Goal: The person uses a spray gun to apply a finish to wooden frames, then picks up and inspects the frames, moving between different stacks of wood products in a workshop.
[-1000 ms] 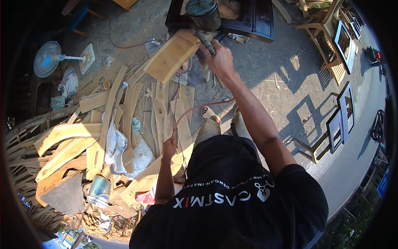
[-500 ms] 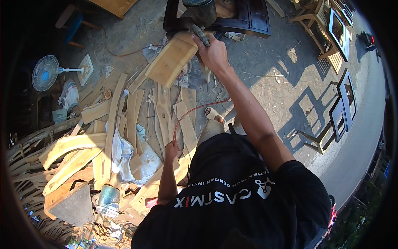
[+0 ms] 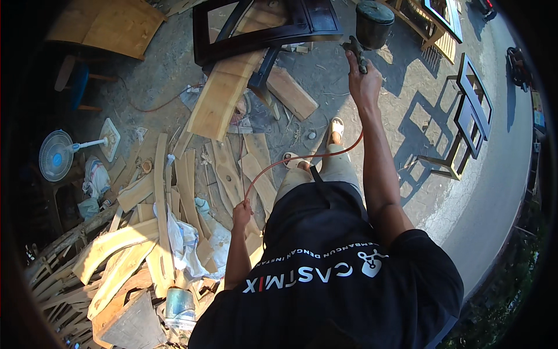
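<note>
My right hand (image 3: 366, 87) is closed round the handle of a spray gun (image 3: 356, 53), whose dark, paint-stained cup (image 3: 374, 28) hangs past my fingers. The gun is in the air, right of a dark-stained wooden frame (image 3: 314, 26) and apart from it. That frame lies over a long light wooden board (image 3: 224, 99). A thin red air hose (image 3: 290, 158) arcs across my legs from my right forearm to my left hand (image 3: 242, 215), which is closed on it low on the left.
Loose planks (image 3: 226, 163) and offcuts cover the ground at left, beside a standing fan (image 3: 56, 155) and a paint-stained bucket (image 3: 180, 307). Dark frames (image 3: 474, 113) stand at right by the road (image 3: 505, 151), where a motorcycle (image 3: 516, 67) is. Another board (image 3: 292, 93) lies below the dark frame.
My right hand has swung the spray gun to the right, away from the dark frame. My view has shifted, and both feet now show. The left hand still grips the hose.
</note>
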Demonstrator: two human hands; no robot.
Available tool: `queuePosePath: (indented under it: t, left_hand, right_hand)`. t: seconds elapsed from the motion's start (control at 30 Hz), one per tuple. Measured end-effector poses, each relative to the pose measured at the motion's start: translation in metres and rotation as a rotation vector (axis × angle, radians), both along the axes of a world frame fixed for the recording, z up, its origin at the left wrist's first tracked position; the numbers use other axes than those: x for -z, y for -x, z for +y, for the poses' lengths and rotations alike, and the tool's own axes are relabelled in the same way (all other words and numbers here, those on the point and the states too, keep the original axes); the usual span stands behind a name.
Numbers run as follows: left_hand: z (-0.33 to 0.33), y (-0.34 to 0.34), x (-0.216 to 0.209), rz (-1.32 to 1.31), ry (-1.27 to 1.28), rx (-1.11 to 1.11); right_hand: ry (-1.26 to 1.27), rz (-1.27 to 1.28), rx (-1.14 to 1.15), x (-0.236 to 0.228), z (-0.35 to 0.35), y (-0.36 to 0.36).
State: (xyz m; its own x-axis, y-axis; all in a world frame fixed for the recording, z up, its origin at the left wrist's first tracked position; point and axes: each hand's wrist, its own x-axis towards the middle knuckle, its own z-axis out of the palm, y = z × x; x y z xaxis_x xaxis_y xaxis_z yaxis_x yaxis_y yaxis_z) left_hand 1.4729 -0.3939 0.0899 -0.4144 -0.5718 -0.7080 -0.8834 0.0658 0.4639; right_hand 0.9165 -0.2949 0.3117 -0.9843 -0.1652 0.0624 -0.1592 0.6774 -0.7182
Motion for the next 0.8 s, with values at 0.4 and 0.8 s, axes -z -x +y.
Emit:
queuePosePath:
  t: [0.4,0.8]
  left_hand:
    - [-0.016,0.009,-0.026,-0.024,0.054,-0.006]
    - [0.037,-0.058,-0.016,0.025,0.038,-0.220]
  right_hand:
    - [0.296,-0.137,-0.114,0.055,-0.019,-0.055]
    - [0.173,-0.232,-0.548,0.065,-0.143,-0.125]
